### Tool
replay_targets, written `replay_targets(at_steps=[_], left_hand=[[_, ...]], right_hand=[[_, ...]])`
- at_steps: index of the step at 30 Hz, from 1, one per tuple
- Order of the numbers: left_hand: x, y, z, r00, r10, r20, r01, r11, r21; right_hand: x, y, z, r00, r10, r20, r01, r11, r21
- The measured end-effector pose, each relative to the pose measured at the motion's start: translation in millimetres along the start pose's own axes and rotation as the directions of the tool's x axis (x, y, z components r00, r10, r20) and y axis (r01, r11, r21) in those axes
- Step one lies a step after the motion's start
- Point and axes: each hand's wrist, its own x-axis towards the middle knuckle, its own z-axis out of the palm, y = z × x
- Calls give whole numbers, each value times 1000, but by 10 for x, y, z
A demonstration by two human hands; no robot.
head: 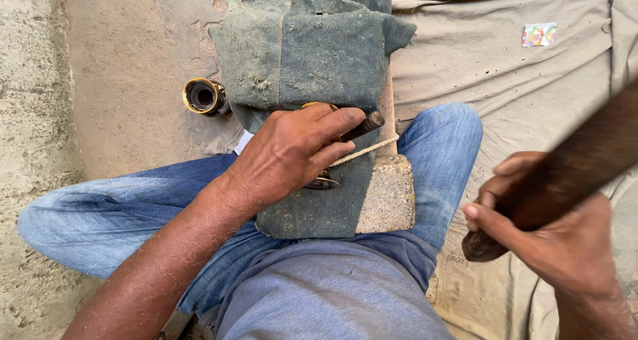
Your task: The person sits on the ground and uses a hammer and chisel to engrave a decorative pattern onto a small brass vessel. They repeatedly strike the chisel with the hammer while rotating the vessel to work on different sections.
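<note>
My left hand (292, 151) is closed around a dark metal punch (362, 126) and presses a small brass-coloured piece (321, 180) onto a dusty green cloth (306, 54). The cloth covers a stone block (389, 197) between my knees. A pale cord (365, 150) runs across the cloth under my fingers. My right hand (551, 237) grips a dark wooden mallet (571, 170), raised off to the right, blurred with motion. Most of the brass piece is hidden under my left hand.
A brass-rimmed dark cup-shaped piece (203, 95) lies on the concrete floor (119, 68) at the left. A beige sheet (505, 74) covers the ground on the right, with a small colourful wrapper (538, 34) on it. My legs in blue jeans (126, 214) flank the block.
</note>
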Motion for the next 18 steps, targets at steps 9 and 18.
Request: replay_targets(at_steps=[9,18], left_hand=[[1,-27,3,1000,7,-23,-7,1000,-15],[83,20,-49,987,-140,84,139,990,16]], right_hand=[[196,-235,-47,942,329,69,-201,716,-668],[176,-298,-50,976,149,162,-18,787,-617]])
